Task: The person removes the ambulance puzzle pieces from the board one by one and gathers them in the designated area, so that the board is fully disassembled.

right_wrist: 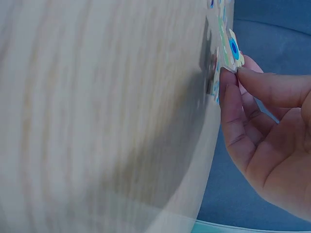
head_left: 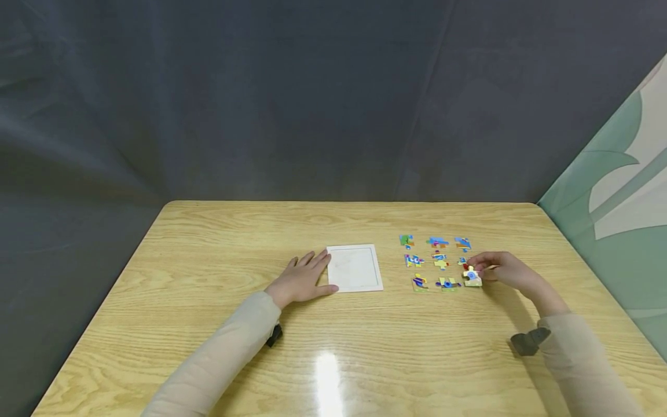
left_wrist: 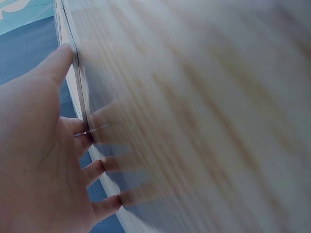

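My left hand (head_left: 302, 279) lies flat with spread fingers at the left edge of a white square puzzle tray (head_left: 355, 269). Its thumb and fingertips touch the tray's rim, and the left wrist view shows the fingertips down on the table. Farther right, my right hand (head_left: 502, 271) pinches a jigsaw piece (head_left: 472, 278) with a blue round mark between thumb and fingers. In the right wrist view that piece (right_wrist: 233, 48) is tilted up, close over the table. Another piece (head_left: 462, 262) lies just behind it, partly covered.
Several colourful jigsaw pieces (head_left: 440, 262) lie spread in rows between the tray and my right hand. The wooden table (head_left: 219, 243) runs back to a dark curtain (head_left: 312, 104). A green and white patterned panel (head_left: 625, 202) borders its right side.
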Demonstrator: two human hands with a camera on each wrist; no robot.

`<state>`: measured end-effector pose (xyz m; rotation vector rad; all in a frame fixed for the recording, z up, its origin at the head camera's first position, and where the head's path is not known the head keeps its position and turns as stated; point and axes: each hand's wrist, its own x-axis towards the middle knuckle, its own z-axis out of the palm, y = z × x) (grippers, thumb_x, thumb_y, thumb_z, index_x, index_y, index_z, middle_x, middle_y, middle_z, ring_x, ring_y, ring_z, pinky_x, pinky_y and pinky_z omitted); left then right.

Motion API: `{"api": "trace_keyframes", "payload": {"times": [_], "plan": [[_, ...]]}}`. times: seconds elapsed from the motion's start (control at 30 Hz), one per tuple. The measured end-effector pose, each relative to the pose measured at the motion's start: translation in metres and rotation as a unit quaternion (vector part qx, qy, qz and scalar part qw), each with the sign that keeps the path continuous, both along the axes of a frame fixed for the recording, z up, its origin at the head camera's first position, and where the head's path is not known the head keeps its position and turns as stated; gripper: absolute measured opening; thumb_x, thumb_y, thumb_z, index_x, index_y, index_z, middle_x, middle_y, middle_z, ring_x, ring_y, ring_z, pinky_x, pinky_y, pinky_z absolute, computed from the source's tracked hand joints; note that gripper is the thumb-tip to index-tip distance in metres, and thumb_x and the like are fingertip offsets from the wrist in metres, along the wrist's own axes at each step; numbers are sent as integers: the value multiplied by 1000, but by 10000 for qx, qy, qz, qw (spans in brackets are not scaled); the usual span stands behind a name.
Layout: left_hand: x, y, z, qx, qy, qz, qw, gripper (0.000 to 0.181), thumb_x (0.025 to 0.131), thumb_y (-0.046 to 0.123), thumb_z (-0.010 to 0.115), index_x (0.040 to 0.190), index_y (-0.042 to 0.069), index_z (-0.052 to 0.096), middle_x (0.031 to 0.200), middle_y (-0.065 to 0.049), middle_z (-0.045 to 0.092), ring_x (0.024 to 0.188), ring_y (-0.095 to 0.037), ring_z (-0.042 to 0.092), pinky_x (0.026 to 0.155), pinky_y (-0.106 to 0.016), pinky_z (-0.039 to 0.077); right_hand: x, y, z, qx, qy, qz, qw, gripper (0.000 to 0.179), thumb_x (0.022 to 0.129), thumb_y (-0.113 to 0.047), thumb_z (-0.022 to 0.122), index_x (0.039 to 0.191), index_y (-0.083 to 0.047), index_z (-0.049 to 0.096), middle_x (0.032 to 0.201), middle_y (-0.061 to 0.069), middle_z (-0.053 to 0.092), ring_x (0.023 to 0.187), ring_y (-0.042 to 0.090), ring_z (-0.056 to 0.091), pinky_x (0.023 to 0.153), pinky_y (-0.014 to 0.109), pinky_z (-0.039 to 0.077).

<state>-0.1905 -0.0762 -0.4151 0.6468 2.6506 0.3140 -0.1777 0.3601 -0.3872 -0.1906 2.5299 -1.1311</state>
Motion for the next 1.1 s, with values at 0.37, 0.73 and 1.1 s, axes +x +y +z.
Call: {"api": "trace_keyframes", "payload": {"times": [0.37, 0.73, 1.1], "plan": [[0, 1, 3, 1, -33, 7, 10000, 80, 94, 62, 41, 155, 21, 10, 163, 5, 4, 151, -26, 9, 121, -55, 10, -1, 11, -8, 125, -142, 47, 9998, 36, 88, 4, 53, 119, 23, 50, 93, -4, 61, 77, -7, 52, 66, 16, 49], [2, 0, 3, 53, -69, 34, 10000, 79, 94, 61, 42, 155, 21, 11, 163, 4, 6, 151, -27, 9, 121, -55, 10, 0, 12, -7, 0, -136, 167, 9998, 37, 87, 5, 53, 118, 25, 48, 93, -6, 61, 77, -9, 52, 66, 15, 50], [3, 1, 5, 94, -68, 37, 9999, 78, 95, 59, 43, 155, 19, 13, 163, 3, 7, 151, -28, 10, 121, -56, 11, 0, 15, -9, -156, -250, 182, 9994, 37, 87, 7, 52, 118, 26, 46, 98, 3, 63, 81, -8, 55, 70, 16, 53]]}}
